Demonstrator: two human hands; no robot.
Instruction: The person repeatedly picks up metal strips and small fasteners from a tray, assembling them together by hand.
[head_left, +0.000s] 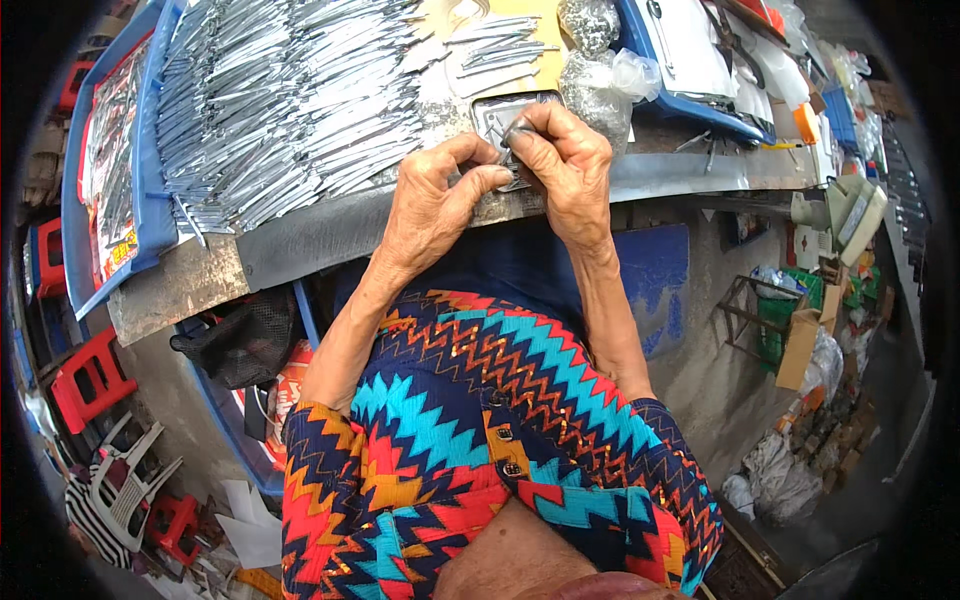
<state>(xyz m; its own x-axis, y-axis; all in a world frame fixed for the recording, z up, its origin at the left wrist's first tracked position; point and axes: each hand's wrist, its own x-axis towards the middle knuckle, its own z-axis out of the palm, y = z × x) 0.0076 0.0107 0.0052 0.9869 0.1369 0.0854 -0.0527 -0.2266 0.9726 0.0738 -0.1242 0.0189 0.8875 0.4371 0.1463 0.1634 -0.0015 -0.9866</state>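
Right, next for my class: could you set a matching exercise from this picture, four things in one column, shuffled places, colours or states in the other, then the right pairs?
Column one
1. Left hand
2. Slim metal pieces
3. Mesh bag
4. Plastic chair

Column two
A. White, toward the picture's lower left
B. Fingertips close to those of the right hand
C. Black, just below the front edge of the workbench in the picture
D. Silvery, in a broad pile

Pairs: 1-B, 2-D, 3-C, 4-A
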